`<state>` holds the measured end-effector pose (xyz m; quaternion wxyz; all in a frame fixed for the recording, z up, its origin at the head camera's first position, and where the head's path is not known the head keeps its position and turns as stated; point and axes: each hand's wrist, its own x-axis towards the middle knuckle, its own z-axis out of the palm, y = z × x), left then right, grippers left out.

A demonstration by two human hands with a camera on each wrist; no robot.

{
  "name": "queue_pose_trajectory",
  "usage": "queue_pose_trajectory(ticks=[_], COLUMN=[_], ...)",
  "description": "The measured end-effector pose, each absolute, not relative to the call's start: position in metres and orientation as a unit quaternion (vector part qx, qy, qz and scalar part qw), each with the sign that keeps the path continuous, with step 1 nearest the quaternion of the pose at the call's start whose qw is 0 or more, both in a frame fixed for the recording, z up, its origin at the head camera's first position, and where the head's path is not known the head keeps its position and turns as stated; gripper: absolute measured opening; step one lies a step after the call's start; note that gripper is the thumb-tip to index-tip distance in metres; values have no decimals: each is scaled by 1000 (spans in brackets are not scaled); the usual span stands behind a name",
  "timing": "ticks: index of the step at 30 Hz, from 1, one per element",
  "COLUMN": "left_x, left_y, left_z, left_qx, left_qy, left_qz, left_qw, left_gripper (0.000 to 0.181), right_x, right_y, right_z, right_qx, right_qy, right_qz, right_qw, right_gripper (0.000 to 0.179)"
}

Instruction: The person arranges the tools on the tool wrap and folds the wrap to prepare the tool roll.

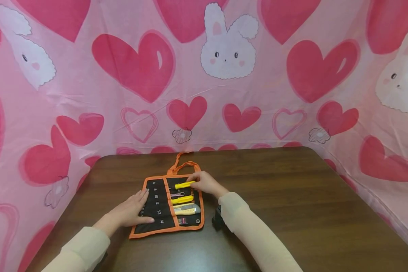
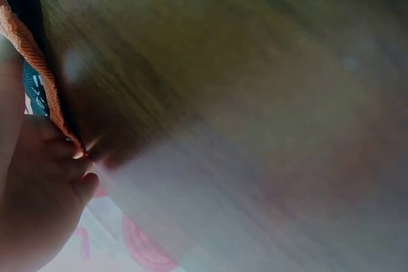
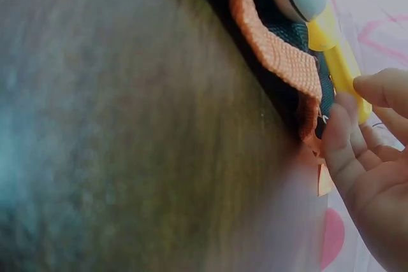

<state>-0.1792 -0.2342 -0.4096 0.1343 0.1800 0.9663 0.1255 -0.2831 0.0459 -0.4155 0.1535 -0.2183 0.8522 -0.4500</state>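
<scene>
A black fabric tool roll (image 1: 149, 227) with orange edging lies unfolded on the table, white size numbers printed on its left panel. My left hand (image 1: 132, 208) rests on that panel near its left edge, fingers extended and thumb apart. With my right hand (image 1: 204, 183) I pinch a yellow-handled screwdriver (image 1: 183, 185) in the top slot of the right panel; its tip is hidden in the slot. Below sit a small ring-ended wrench (image 1: 181, 194), a second yellow handle (image 1: 182, 200) and a yellow-and-grey utility knife (image 1: 187, 209). The right wrist view shows thumb and fingertips at the yellow handle.
Orange straps (image 1: 187, 163) trail from the roll's far edge toward the back of the brown wooden table (image 1: 292, 204). A small dark label (image 1: 183, 221) shows in the lowest pocket. Pink heart-printed cloth (image 1: 272, 87) hangs behind and beside the table.
</scene>
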Motion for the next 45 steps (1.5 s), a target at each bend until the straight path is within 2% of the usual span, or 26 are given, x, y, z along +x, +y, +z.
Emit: queue_pose_trajectory(ticks=[6, 23, 33, 38, 45], left_x=[-179, -179, -177, -176, -176], left_y=[-234, -234, -232, -230, -230], left_z=[-409, -409, -409, -408, -409], left_qx=[174, 177, 177, 180, 174], left_qy=[967, 966, 966, 966, 967], left_qz=[129, 131, 132, 130, 130], left_qw=[138, 138, 136, 134, 133], left_gripper=[108, 108, 108, 107, 107], right_x=[-281, -278, -282, -282, -280], right_y=[44, 38, 47, 50, 47], right_z=[-414, -414, -420, -419, -418], right_qx=[-210, -220, -184, -181, -158], right_qy=[842, 861, 814, 807, 801], right_qz=[-465, -422, -505, -513, -535], right_qw=[178, 180, 217, 229, 217], right_gripper=[23, 20, 23, 19, 12])
